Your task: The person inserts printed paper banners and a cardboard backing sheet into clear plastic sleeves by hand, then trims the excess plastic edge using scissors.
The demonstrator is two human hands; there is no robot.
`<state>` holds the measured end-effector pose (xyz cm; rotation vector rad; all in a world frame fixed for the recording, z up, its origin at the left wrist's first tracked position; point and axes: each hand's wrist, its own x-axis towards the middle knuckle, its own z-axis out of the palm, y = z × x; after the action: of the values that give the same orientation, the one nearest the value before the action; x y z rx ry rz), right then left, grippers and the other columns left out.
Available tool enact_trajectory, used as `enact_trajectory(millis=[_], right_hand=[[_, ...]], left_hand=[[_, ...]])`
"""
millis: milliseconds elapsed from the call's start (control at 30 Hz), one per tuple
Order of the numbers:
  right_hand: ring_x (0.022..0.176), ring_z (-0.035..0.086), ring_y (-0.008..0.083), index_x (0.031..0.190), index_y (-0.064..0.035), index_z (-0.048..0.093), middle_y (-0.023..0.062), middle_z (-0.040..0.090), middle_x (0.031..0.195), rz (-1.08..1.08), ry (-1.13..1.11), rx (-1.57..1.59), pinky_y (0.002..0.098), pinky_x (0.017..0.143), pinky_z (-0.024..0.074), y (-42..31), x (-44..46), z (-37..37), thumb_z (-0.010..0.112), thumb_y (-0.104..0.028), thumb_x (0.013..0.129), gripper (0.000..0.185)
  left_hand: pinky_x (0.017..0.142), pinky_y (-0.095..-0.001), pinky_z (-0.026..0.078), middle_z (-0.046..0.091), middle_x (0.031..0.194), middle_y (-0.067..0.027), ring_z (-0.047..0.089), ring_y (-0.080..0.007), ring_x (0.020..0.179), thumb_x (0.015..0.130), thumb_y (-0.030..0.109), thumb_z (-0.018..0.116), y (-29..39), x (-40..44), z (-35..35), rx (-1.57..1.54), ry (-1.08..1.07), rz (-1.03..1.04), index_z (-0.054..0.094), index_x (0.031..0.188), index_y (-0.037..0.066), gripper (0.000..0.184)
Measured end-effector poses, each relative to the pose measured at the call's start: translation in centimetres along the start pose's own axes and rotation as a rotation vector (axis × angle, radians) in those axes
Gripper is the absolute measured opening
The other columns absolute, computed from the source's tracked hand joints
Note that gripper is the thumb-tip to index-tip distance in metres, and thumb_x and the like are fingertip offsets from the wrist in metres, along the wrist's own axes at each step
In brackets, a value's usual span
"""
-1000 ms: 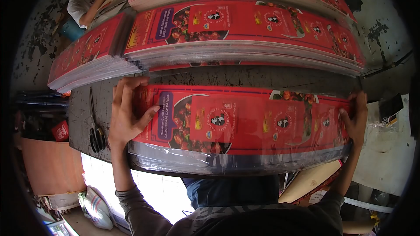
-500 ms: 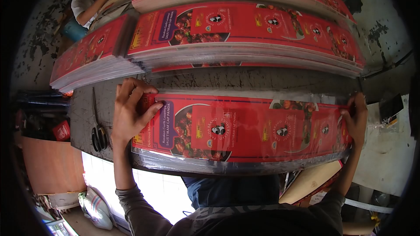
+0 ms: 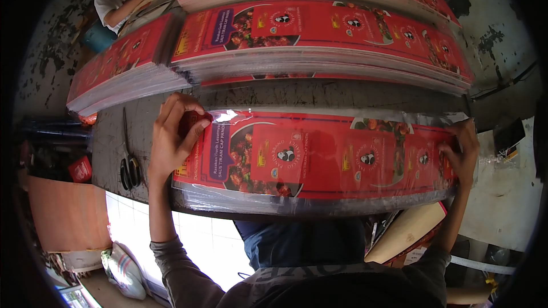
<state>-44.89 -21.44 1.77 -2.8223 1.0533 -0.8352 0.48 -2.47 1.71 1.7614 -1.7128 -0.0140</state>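
Note:
A long red printed panel [image 3: 325, 165], with panda logos and food pictures, lies across the near side of the table under shiny clear plastic. My left hand [image 3: 174, 134] grips its far left corner, thumb and fingers closed together on the edge. At the opposite end, my right hand [image 3: 461, 151] has its fingers bent around the right edge, pinching it. Beneath the panel, layers of clear plastic [image 3: 257, 204] show along the near side. Whether the panel sits fully inside a plastic sleeve I cannot tell.
Stacks of matching red panels [image 3: 319, 28] stand across the back, with a shorter stack [image 3: 120, 60] at left. Black-handled scissors [image 3: 130, 171] lie on the dark, scratched table [image 3: 108, 148]. Another person [image 3: 120, 0] sits at the far left. A white sack [image 3: 124, 274] is on the floor.
Both hands keep hold of the panel's ends. The panel has shifted slightly away from me, its far left corner now catching bright glare, and more plastic shows below its near edge.

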Motion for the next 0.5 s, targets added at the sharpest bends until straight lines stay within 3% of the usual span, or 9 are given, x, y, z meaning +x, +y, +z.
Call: enact_trajectory(millis=[67, 133, 333, 500], right_hand=[[0.074, 0.050, 0.0266, 0.083, -0.0001, 0.054, 0.0107, 0.048, 0.081, 0.005, -0.017, 0.032, 0.0325, 0.064, 0.0400, -0.7, 0.1, 0.0, 0.075, -0.027, 0.047, 0.050], [0.074, 0.050, 0.0261, 0.085, -0.0007, 0.055, 0.0107, 0.049, 0.082, 0.012, -0.028, 0.062, 0.0326, 0.063, 0.0403, -1.6, 0.4, -0.1, 0.075, -0.026, 0.046, 0.051], [0.073, 0.048, 0.0236, 0.095, -0.0040, 0.054, 0.0095, 0.046, 0.090, 0.097, -0.105, 0.073, 0.0325, 0.058, 0.0408, -4.5, 1.0, -0.1, 0.077, -0.031, 0.042, 0.063], [0.072, 0.047, 0.0220, 0.098, -0.0034, 0.052, 0.0090, 0.044, 0.089, 0.012, -0.096, 0.022, 0.0302, 0.053, 0.0397, -4.3, 1.4, 0.2, 0.078, -0.035, 0.040, 0.070]], left_hand=[[0.073, -0.0317, 0.035, 0.053, 0.079, -0.0076, 0.051, -0.0232, 0.076, 0.069, 0.008, 0.064, -0.1, 0.0, -0.1, -0.010, 0.006, 0.006, 0.053, 0.080, 0.004, 0.016], [0.065, -0.0285, 0.040, 0.051, 0.077, -0.0094, 0.051, -0.0196, 0.073, 0.070, 0.004, 0.062, -0.2, 0.1, -0.3, 0.034, -0.027, 0.049, 0.051, 0.080, 0.000, 0.015], [0.067, -0.0300, 0.038, 0.051, 0.075, -0.0096, 0.050, -0.0218, 0.071, 0.070, 0.006, 0.061, 0.0, 0.1, -0.2, 0.053, -0.008, 0.062, 0.052, 0.079, 0.001, 0.014], [0.071, -0.0308, 0.035, 0.052, 0.077, -0.0080, 0.050, -0.0216, 0.072, 0.070, 0.006, 0.062, 0.1, 0.0, -0.2, 0.070, 0.015, 0.054, 0.053, 0.079, 0.003, 0.013]])
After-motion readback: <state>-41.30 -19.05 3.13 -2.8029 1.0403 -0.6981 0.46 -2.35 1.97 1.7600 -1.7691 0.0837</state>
